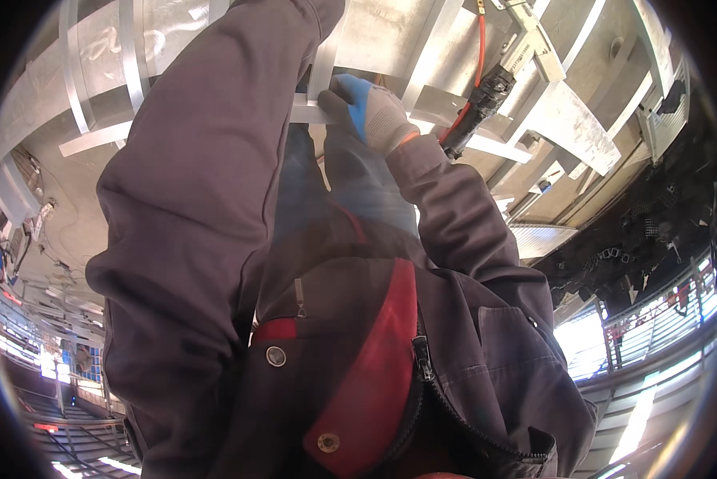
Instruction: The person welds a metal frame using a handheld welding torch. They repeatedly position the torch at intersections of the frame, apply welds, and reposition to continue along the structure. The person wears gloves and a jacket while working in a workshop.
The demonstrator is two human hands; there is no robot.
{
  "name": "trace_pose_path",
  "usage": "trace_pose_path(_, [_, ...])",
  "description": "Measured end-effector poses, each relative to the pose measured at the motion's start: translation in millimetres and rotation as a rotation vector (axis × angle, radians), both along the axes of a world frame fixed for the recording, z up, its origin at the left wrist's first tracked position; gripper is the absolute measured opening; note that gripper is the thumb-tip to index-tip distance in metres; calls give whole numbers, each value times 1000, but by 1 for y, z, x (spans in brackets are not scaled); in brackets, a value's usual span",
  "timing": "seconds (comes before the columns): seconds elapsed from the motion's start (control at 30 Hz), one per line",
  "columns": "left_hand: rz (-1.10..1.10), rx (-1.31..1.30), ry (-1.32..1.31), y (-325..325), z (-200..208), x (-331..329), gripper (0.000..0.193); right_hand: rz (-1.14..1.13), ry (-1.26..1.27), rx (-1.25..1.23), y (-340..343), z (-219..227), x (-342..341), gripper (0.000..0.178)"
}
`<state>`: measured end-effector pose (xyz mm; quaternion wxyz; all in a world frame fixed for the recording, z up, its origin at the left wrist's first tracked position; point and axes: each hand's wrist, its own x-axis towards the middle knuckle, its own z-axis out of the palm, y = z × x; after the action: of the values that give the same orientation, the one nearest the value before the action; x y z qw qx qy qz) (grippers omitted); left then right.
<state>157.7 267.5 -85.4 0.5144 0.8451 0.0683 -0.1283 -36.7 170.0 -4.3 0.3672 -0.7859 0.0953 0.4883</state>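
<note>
My right hand [378, 116], in a grey knit glove with a blue coated palm and darkened fingertips, is at the near edge of a metal framework. Its fingers are curled around a flat metal bar [310, 109] of that frame. My left arm, in a dark grey work sleeve [194, 144], reaches up past the top edge, so the left hand is out of the picture. Right of my right hand lies a metal tool with a black handle [486, 100]. A thin red cable [480, 48] runs alongside it.
Several pale metal slats [75, 64] cross the sheet-metal surface ahead. A loose-looking metal plate [574, 120] lies at the right. Cables and small items litter the floor [55, 231] at the left. Dark, cluttered ground [630, 231] and railings [654, 335] are at the far right.
</note>
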Motion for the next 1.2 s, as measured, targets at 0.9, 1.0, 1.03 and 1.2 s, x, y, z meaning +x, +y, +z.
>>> trace_pose_path(0.9, [51, 208, 167, -7, 17, 1, 47, 51, -86, 16, -4, -11, -8, 46])
trace_pose_path(1.0, [53, 234, 146, -8, 13, 2, 46, 55, -49, 19, -2, -6, -5, 46])
trace_pose_path(1.03, [52, 244, 133, -8, 13, 2, 46, 57, -43, 15, -2, -4, -4, 47])
trace_pose_path(1.2, [53, 243, 144, -9, 13, 1, 41, 84, -44, 4, -3, -6, -4, 49])
